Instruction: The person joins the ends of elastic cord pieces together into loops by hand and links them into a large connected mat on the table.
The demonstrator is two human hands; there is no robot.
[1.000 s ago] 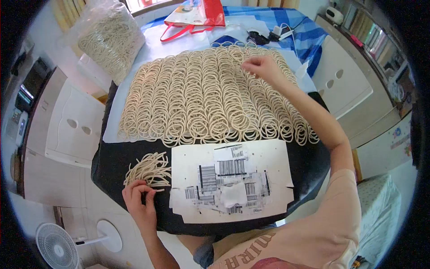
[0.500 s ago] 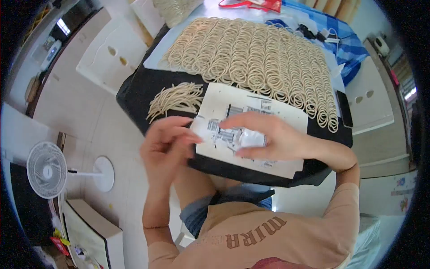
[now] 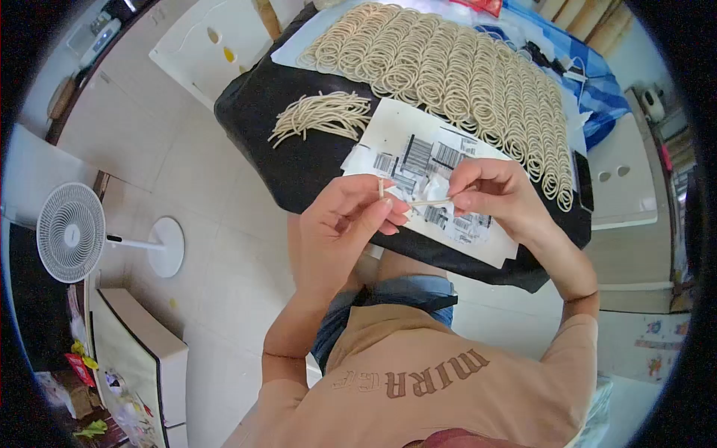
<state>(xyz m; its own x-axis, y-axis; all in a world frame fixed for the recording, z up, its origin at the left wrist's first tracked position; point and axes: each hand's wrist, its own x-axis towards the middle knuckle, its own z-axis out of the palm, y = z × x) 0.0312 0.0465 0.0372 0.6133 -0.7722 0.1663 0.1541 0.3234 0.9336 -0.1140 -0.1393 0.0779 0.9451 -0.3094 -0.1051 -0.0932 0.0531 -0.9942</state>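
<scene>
A short, thin cream-coloured cord is stretched between my two hands, above a pale board covered with barcode labels. My left hand pinches one end between thumb and fingers, where a bit of cord stands up past the fingertips. The other end sits in the pinched thumb and forefinger of my right hand. Left of the board lies a loose pile of similar straight cords. Behind it, many cream rings overlap in long rows.
Black cloth covers the near part of the table, with a phone at its right edge. Blue checked cloth and a red item are at the back. White chairs and a fan stand around.
My right hand has lifted from the labels on the board and moved right. Both hands now pinch a cord between them. The head view has shifted, so the table appears higher.
</scene>
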